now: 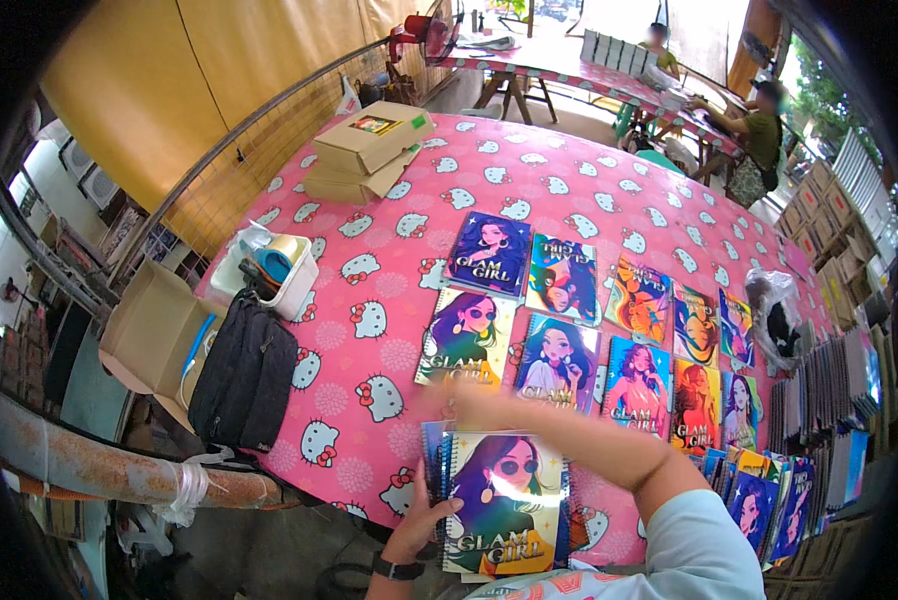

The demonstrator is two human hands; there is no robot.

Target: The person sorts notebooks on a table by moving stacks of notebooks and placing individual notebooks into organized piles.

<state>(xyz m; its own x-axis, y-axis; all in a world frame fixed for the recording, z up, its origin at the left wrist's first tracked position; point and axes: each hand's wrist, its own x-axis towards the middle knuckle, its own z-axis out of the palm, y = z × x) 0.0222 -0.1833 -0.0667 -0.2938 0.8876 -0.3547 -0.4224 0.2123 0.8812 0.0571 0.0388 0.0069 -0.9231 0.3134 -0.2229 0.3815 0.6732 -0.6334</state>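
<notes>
My left hand (424, 522) grips a small bunch of spiral notebooks at its left edge, thumb over the front cover. The front notebook (499, 505) shows a drawn person in sunglasses on a pale yellow ground. My right forearm reaches across above it, and my right hand (454, 402) is smeared by motion, so its fingers cannot be made out. Just beyond that hand lies a matching sunglasses notebook (466, 338). Beside it are a purple-haired notebook (559, 362) and a dark blue notebook (488, 252). Several more colourful notebooks (637, 385) lie in rows to the right.
Pink patterned cloth (369, 400) covers the table. Stacked spiral notebooks (819, 400) crowd the right edge near a clear plastic bag (774, 315). At left are a black bag (244, 370), a white bin (284, 275) and cardboard boxes (369, 140). Two people sit at a far table.
</notes>
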